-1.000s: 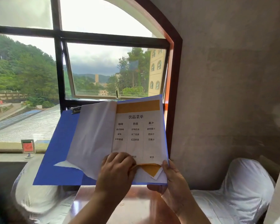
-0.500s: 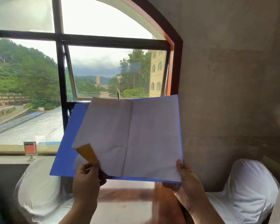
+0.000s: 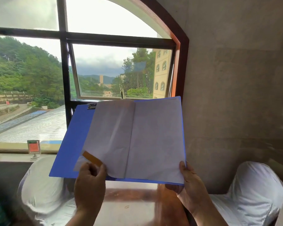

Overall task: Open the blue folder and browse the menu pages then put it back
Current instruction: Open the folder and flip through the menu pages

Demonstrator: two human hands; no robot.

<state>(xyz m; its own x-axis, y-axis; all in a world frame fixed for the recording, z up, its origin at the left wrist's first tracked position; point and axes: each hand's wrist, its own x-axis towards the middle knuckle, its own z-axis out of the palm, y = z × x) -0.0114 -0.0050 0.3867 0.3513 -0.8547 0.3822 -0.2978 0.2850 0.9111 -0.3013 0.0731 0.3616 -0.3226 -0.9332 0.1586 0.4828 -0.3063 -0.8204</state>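
The blue folder is held open and tilted up in front of the window. Two white menu pages lie spread across it, both showing blank backs. My left hand pinches the lower left corner of the left page, where an orange strip of the printed side is folded over. My right hand grips the folder's lower right corner, thumb on the right page. A metal clip sits at the folder's top edge.
A reddish-brown table lies below the folder. White-covered chairs stand at left and right. A small red sign holder stands on the windowsill. A grey wall fills the right.
My left hand turned the printed drinks page over to the left, so blank backs now face me. The folder rose slightly and its left cover swung wider.
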